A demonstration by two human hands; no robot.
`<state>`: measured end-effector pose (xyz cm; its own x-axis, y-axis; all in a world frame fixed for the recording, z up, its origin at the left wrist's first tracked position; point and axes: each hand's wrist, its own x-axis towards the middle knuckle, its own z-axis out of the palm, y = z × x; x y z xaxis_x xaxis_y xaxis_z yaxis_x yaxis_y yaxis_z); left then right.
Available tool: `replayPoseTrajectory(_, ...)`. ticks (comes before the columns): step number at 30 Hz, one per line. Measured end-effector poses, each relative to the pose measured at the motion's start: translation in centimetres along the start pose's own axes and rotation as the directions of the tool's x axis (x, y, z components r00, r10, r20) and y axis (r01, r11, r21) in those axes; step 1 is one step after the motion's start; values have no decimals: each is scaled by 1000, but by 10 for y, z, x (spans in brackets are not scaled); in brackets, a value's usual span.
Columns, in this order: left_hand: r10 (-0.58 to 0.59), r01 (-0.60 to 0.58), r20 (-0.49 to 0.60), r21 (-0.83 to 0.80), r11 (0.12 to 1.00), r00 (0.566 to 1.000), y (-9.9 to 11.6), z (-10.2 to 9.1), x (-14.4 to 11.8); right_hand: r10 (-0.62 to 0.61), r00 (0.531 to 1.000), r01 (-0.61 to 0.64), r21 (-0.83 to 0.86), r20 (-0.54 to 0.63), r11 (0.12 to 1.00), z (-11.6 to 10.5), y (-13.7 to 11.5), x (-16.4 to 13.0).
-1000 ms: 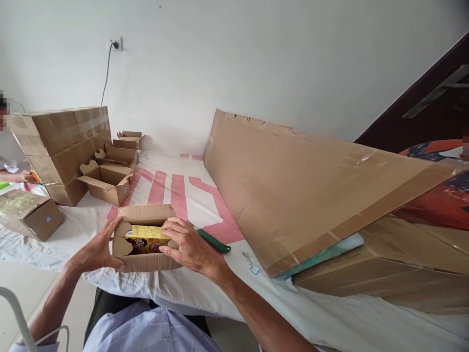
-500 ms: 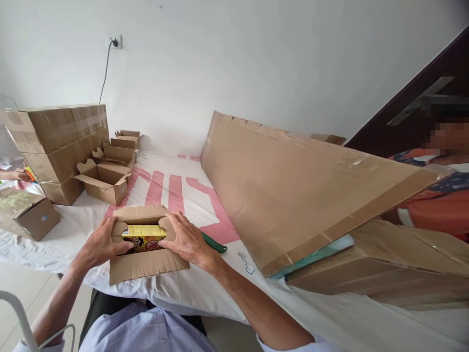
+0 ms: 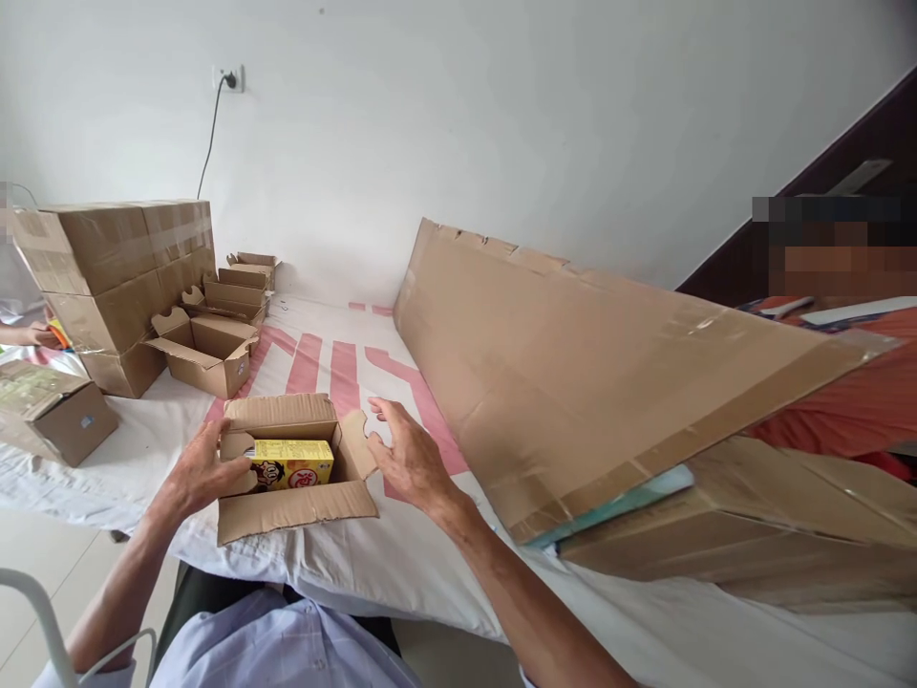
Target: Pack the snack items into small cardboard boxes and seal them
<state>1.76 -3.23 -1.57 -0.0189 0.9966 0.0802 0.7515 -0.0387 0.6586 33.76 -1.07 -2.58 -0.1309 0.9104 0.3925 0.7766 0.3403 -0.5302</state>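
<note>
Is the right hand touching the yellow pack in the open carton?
Apart. The head view shows a side flap and some inner space of the open carton between the right hand and the yellow pack.

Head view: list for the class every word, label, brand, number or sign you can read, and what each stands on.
No text reads with certainty.
Yellow packet: red round mark, small print; too small or blurred.
Closed box at far left: pale blue label, too small.
Front box of the open row: small label, too small.
White cloth: large pink shapes, partly covered, unreadable.
</note>
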Motion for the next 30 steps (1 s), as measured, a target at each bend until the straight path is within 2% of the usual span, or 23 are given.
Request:
replayPoseTrajectory(2, 5, -4, -10, 92, 996, 1000, 6, 5, -1, -47, 999, 45, -123, -10, 991, 1, 10, -2)
replayPoseTrajectory(4, -13, 15, -12, 189, 982, 1000, 12, 13, -2, -140, 990, 141, -225, 19, 964, 5, 14, -3)
replayPoseTrajectory(6, -36, 38, -15, 236, 971, 999, 16, 17, -1, -268, 961, 274, -287, 60, 918, 9, 13, -3)
replayPoseTrajectory(8, -42, 43, -11, 200, 979, 999, 17, 15, 0, -376, 921, 389, -292, 102, 874, 13, 11, 0)
replayPoseTrajectory(11, -49, 51, 49, -43, 998, 998, 17, 2, -2, -433, 888, 459, -246, 155, 854, 17, 4, 8)
replayPoseTrajectory(14, -20, 82, 166, -372, 925, 986, 10, -15, -8, -432, 873, 479, -231, 228, 847, 18, -9, 17)
replayPoseTrajectory(17, -55, 121, 132, -568, 814, 990, -5, -26, -13, -435, 830, 523, -219, 349, 824, 14, -29, 24)
replayPoseTrajectory(20, -135, 136, 49, -617, 775, 990, -23, -32, -13, -370, 793, 508, -188, 484, 841, 9, -48, 25)
replayPoseTrajectory(22, -90, 59, -27, -566, 822, 996, -32, -33, -11, -296, 774, 456, -169, 559, 874, 7, -56, 25)
replayPoseTrajectory(25, 120, -155, -125, -331, 931, 985, -38, -30, -13, -186, 747, 388, -192, 638, 901, 10, -63, 24)
replayPoseTrajectory(27, 252, -267, -121, -127, 955, 960, -40, -24, -16, -118, 728, 355, -225, 675, 907, 12, -64, 25)
replayPoseTrajectory(30, 332, -329, -56, 58, 943, 942, -46, -13, -21, -63, 724, 267, -196, 687, 944, 11, -61, 28)
